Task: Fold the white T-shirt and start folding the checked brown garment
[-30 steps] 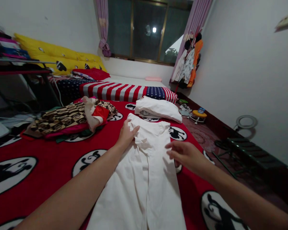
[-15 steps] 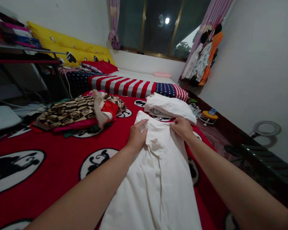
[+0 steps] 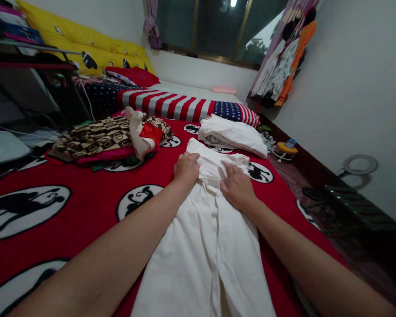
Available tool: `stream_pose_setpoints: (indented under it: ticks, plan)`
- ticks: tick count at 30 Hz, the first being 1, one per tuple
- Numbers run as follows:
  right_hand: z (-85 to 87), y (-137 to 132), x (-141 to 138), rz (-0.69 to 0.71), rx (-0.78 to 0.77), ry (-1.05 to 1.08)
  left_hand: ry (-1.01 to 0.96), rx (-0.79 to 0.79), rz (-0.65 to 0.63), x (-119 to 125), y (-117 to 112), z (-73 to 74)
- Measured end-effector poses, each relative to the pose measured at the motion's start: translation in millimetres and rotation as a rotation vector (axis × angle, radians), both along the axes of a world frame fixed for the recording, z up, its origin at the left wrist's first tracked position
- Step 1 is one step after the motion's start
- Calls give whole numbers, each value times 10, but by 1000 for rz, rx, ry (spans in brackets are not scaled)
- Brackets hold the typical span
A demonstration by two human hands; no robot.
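White trousers [image 3: 198, 233] lie lengthwise on a red blanket [image 3: 95, 211], waistband away from me, with creases down the middle. My left hand [image 3: 187, 169] is at their left edge just below the waistband, its fingers curled on the cloth. On the right side of the front, my right hand [image 3: 236, 185] rests with fingers apart on the fabric, slightly blurred. Just beyond the waistband lies a folded white garment [image 3: 234, 135].
A heap of patterned clothes [image 3: 108, 136] lies at the left on the blanket. Behind stands a bed with a flag-patterned cover [image 3: 171, 105]. On the right are a yellow stool [image 3: 286, 148], a ring light [image 3: 361, 164] and clothes hanging by the wall [image 3: 284, 66].
My right hand has let go of the waistband's right corner and moved nearer, onto the trouser front. My left hand stays by the left edge. The view has tilted down slightly.
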State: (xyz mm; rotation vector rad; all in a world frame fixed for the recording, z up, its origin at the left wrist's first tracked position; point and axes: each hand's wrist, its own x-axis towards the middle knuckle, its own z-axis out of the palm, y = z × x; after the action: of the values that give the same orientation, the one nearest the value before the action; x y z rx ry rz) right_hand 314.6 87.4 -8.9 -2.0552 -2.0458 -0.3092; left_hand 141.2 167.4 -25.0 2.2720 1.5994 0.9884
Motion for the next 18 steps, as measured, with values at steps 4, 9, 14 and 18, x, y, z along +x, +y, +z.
stream_pose_setpoints:
  ticks: [4,9,14,18]
  plan:
    - [-194,-141,-96,84,-73,-72,-8,-51,-32,-12,67,-51]
    - [-168,-363,-89,80,-192,-11,29,-61,-198,-141,-30,-61]
    - [-188,-1113,-12,218,-205,-1,44,-60,-361,-503,-368,-98]
    - [-166,-1761,95,289,-187,81,65,-57,-467,-863,-708,-115]
